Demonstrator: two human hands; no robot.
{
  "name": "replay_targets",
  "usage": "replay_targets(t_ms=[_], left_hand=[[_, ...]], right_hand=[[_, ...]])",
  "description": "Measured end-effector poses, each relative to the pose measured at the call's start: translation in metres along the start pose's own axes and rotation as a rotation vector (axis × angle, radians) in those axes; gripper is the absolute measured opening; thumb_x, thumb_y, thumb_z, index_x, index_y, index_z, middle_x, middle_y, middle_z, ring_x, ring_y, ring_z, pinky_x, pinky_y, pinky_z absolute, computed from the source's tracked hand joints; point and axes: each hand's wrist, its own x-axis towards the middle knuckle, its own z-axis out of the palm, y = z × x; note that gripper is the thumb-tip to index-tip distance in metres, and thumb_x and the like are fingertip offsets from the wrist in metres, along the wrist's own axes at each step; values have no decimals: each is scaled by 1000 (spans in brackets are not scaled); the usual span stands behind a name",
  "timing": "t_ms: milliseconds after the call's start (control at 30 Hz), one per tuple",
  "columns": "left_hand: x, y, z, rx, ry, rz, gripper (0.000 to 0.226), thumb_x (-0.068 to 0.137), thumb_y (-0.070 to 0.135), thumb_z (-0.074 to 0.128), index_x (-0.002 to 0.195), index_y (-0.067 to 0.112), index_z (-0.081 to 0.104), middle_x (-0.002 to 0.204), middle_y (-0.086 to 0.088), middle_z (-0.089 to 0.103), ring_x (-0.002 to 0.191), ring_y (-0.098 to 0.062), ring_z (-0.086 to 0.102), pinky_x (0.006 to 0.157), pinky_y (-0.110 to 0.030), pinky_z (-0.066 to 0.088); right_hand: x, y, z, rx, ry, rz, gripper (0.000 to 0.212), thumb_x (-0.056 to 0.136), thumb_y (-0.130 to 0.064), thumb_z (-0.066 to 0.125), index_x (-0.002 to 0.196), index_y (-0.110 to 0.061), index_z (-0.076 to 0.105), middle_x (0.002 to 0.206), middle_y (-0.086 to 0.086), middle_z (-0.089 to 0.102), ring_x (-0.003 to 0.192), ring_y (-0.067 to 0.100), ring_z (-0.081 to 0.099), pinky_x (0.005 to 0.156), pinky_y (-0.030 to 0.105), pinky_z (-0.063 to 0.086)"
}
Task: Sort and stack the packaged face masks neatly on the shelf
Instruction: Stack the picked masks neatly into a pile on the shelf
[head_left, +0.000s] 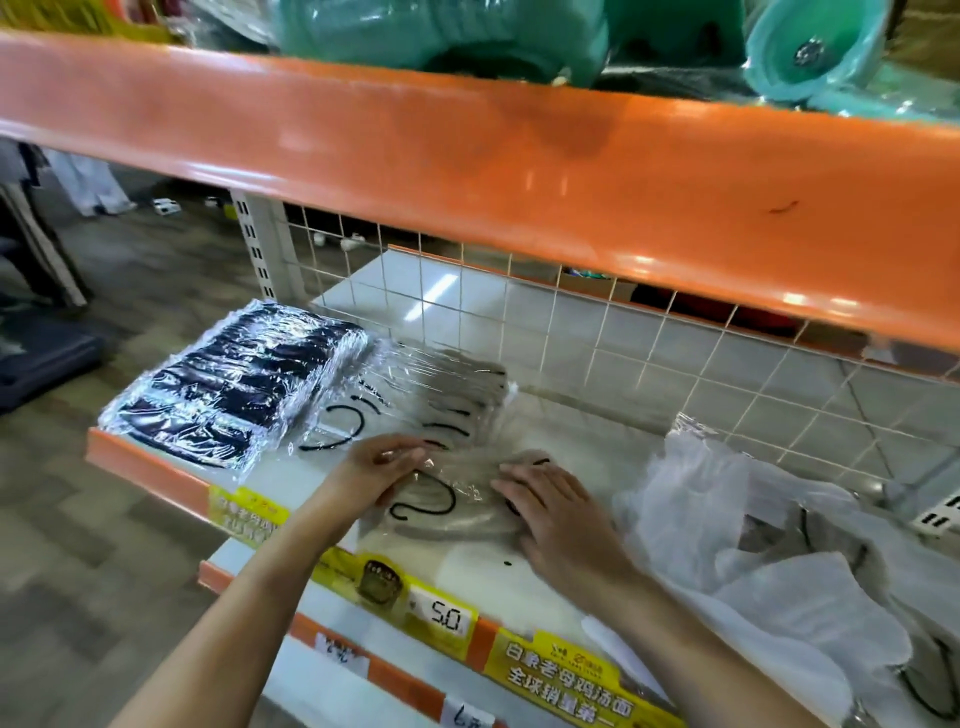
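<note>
**Squaring a pack of grey masks on the shelf**

On the white shelf (571, 431), a navy mask stack (234, 384) sits left of grey packs (441, 384). Left hand (374, 467) and right hand (550, 509), fingers flat and spread, press a grey pack (457, 504). Next, likely slide it flush onto the grey pile.

two hands, the left hand (382, 470) and the right hand (558, 512); one stack of dark packaged masks (236, 382); one row of grey packaged masks (441, 395); one white plastic bag (727, 525); two yellow price labels, the left label (400, 590) and the right label (569, 683).
</note>
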Motion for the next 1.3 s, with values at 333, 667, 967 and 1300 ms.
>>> replay_targets(t_ms=[333,667,967,1300], left_hand=[[-7,-14,1,730,353,568,32,85,30,60,111,12,66,112,-8,63,105,-22,55,86,-32,46],[-20,-26,-19,1092,358,805,36,74,14,43,89,16,76,96,3,74,96,-21,69,82,-32,41],[-11,-47,-70,1097,285,674,34,77,19,43,84,20,77,94,4,74,94,-19,69,83,-29,42],[1,-49,-76,1139,102,526,35,79,40,43,91,28,74,103,5,71,91,-18,69,74,-29,54]], right_hand=[[35,-10,22,-125,170,21,39,79,-14,46,111,-16,69,110,1,66,97,21,60,80,31,39],[49,-46,38,-118,204,-14,27,80,-13,62,106,-16,69,101,0,64,91,20,58,74,30,47],[54,-55,41,9,68,-72,31,72,-10,74,101,-18,69,102,-3,64,89,18,60,67,28,51],[56,-68,39,70,-49,-55,27,88,-41,51,103,-26,68,102,-10,61,96,10,55,77,25,45]])
